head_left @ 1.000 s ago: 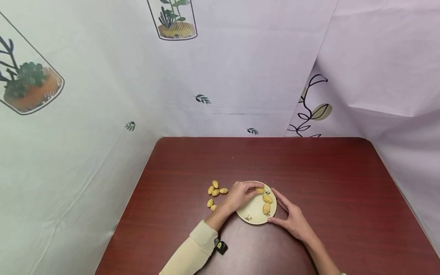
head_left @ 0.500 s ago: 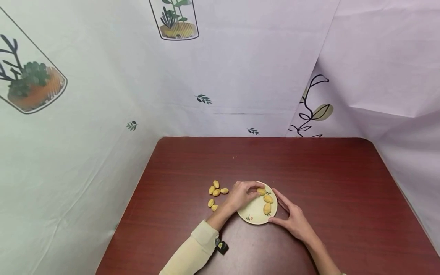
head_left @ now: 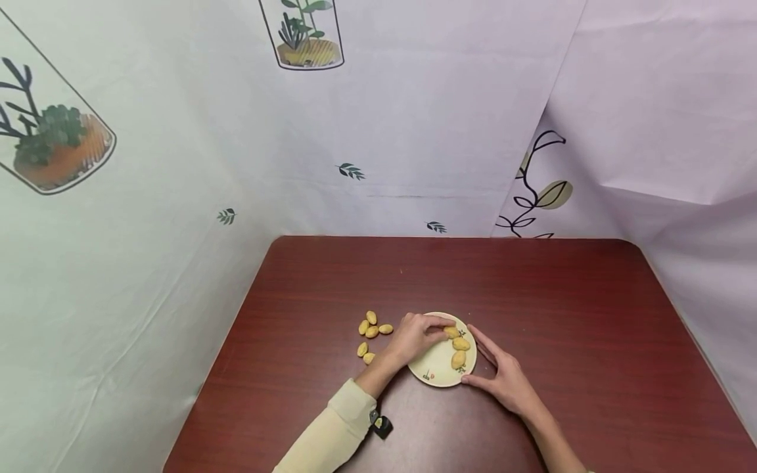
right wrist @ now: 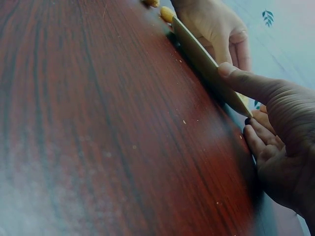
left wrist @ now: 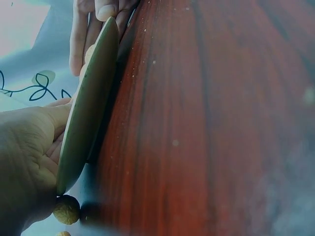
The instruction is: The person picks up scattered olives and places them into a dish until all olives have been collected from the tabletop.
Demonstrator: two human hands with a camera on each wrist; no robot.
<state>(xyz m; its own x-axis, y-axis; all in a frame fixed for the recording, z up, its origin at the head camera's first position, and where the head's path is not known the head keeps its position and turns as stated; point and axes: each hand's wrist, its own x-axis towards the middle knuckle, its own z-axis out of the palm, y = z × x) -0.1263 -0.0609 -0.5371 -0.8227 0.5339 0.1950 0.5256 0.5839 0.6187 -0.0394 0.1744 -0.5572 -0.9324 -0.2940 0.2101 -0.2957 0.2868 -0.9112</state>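
Observation:
A small cream plate [head_left: 434,368] lies on the dark red table [head_left: 532,295] and carries three yellow nuts. My left hand [head_left: 442,330] reaches in from the left and pinches the farthest nut [head_left: 452,332] at the plate's far rim. My right hand [head_left: 473,358] lies against the plate's right edge, index finger straight along the rim and thumb [right wrist: 243,81] touching the near rim. The left wrist view shows the plate [left wrist: 88,108] edge-on beside my left palm [left wrist: 24,147]. The right wrist view shows the plate [right wrist: 204,61] edge-on too.
Several loose nuts [head_left: 369,330] lie on the table just left of the plate; one nut [left wrist: 66,209] shows by my palm. A small black tag [head_left: 381,426] hangs at my left sleeve. Printed cloth walls [head_left: 177,197] close in the table's left, far and right sides.
The nut in my left fingers has sunk slightly, down and to the right, closer to the other nuts on the plate. My right hand has stayed at the rim.

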